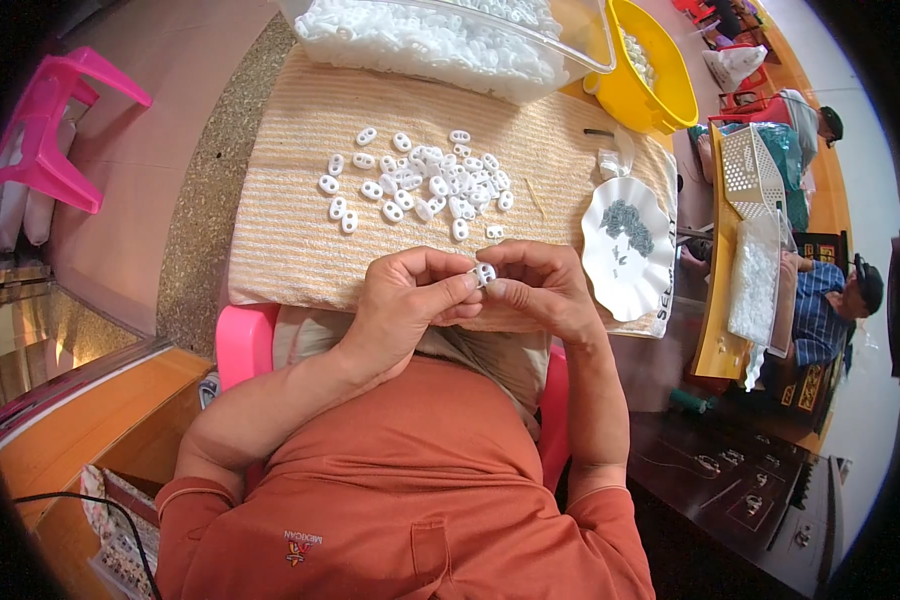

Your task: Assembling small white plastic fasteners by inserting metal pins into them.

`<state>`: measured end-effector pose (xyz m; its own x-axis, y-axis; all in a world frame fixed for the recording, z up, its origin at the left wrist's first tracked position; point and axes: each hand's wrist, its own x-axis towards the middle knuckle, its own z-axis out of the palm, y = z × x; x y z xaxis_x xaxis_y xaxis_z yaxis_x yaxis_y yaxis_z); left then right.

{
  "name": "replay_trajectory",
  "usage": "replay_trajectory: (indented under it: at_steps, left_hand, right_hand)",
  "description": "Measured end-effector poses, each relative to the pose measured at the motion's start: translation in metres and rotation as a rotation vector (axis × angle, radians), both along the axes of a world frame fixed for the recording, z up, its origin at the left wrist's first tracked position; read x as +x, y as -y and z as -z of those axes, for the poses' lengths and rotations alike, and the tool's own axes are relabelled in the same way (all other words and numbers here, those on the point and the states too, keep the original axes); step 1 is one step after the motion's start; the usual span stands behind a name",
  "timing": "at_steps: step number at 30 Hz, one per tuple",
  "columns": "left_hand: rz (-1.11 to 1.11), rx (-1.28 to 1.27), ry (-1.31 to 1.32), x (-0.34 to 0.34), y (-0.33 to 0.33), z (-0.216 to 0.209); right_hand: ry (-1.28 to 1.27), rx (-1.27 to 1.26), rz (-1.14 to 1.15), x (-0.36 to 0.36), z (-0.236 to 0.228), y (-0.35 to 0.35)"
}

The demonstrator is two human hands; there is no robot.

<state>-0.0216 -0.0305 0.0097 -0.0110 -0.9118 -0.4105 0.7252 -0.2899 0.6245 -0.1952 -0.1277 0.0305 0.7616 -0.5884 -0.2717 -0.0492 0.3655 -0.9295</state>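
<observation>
Hands meet over the striped cloth's (290, 240) near edge: left hand (405, 300) and right hand (540, 290) both pinched on one white two-hole clip (484, 273). Assembly under way, seemingly; next likely needs a small grey piece from the scalloped dish (610, 280).

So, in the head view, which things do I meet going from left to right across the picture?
Pink stool → scattered white two-hole pieces on the striped cloth → white scalloped dish → white perforated basket.
</observation>
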Motion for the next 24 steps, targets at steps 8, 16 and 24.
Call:
replay_trajectory:
  at_steps: [8,16,24]
  left_hand:
    - [-0.016,-0.009,-0.026,-0.0013,-0.0006,-0.0022]
    - [0.006,-0.061,-0.095,-0.0015,-0.0014,-0.0004]
    - [0.072,-0.094,-0.149,0.0004,0.002,-0.0029]
  right_hand:
    - [0.013,0.05,0.018,0.0011,-0.0026,-0.0009]
    - [0.065,0.075,0.039,-0.001,-0.0013,-0.0023]
    - [0.135,0.097,0.049,-0.0011,-0.0056,-0.0058]
